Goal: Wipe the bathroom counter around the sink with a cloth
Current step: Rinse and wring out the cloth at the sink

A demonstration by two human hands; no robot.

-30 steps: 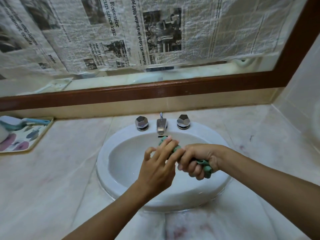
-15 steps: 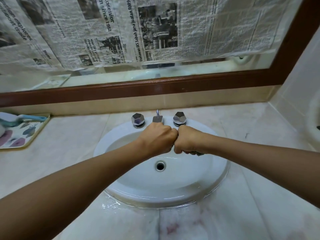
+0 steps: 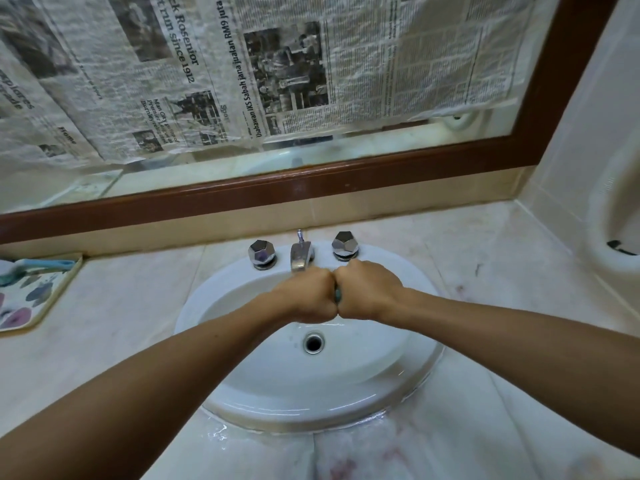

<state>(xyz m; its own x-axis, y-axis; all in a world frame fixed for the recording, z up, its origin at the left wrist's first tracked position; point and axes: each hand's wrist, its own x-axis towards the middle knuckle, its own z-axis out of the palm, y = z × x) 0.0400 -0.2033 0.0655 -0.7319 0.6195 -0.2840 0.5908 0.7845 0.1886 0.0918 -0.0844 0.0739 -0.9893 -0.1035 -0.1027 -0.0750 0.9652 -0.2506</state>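
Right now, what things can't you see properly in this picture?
- Cloth: head view; only a green sliver shows between the left hand and right hand, both closed fists.
- Tap spout tip: hidden behind the left hand, so running water cannot be told.
- Tray and the brush on it: cut off by the left edge.
- Newspaper small print: too small to read.

The cloth [image 3: 337, 295] is hidden inside the clenched hands [image 3: 335, 295], only a green sliver showing.
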